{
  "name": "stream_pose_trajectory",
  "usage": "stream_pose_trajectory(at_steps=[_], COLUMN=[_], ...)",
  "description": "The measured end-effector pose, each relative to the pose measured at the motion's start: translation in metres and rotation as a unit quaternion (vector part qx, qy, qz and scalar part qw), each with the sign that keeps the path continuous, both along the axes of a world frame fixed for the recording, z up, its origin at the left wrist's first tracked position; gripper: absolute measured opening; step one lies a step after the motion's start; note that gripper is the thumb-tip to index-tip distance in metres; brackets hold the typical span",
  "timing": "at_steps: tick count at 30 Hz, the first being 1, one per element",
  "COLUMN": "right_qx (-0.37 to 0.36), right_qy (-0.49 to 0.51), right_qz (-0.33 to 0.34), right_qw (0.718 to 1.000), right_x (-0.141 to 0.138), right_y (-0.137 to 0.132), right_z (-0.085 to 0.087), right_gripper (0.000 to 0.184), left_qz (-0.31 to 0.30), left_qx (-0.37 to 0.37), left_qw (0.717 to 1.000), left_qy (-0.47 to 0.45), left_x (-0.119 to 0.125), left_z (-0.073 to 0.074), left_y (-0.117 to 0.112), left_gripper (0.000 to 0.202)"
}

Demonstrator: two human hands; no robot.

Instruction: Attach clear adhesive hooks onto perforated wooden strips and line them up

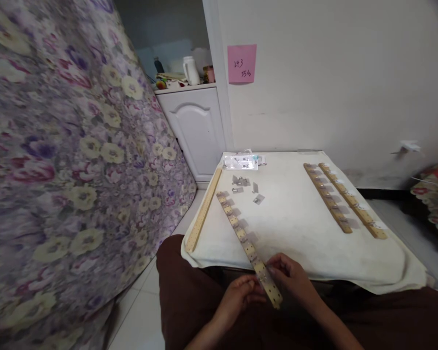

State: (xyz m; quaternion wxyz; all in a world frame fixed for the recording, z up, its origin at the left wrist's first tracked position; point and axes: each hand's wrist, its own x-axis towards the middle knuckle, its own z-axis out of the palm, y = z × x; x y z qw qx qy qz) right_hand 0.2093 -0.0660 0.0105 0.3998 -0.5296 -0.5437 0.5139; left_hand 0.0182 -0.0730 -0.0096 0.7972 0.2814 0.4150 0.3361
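A long wooden strip (245, 241) with small holes slants off the table's front edge over my lap. Several small clear plates with metal fittings sit along it. My left hand (242, 295) is closed on its near part from the left, with some fingers hidden beneath the wood. At the strip's right edge, my right hand (290, 276) is pinched against a metal fitting; what lies between its fingertips is too small to make out. Farther up the table lie several loose clear plates with metal hooks (241, 182), and another one (258, 199) is a little to their right.
A bare wooden strip (204, 210) lies along the left edge of the cloth-covered table (288, 214). Two fitted strips, one darker (326, 197) and one lighter (352, 200), lie at right. Clear packaging (240, 162) is at the back. A floral curtain (83, 155) hangs at left.
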Motion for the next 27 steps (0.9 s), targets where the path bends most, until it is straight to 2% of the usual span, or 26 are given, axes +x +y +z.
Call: stream_pose_trajectory(at_steps=[15,27], right_qx=[-0.021,-0.037], right_qy=[0.039,0.067], right_qz=[0.009,0.019], right_qw=[0.999,0.997], right_x=[0.002,0.001], right_y=[-0.004,-0.004], right_z=[-0.003,-0.002], right_gripper=[0.014,0.015], left_qz=[-0.025,-0.031], left_qx=[0.046,0.052], left_qw=[0.999,0.998], left_qy=[0.002,0.004], left_x=[0.007,0.009], left_z=[0.011,0.011], left_y=[0.001,0.003], left_gripper=[0.038,0.038])
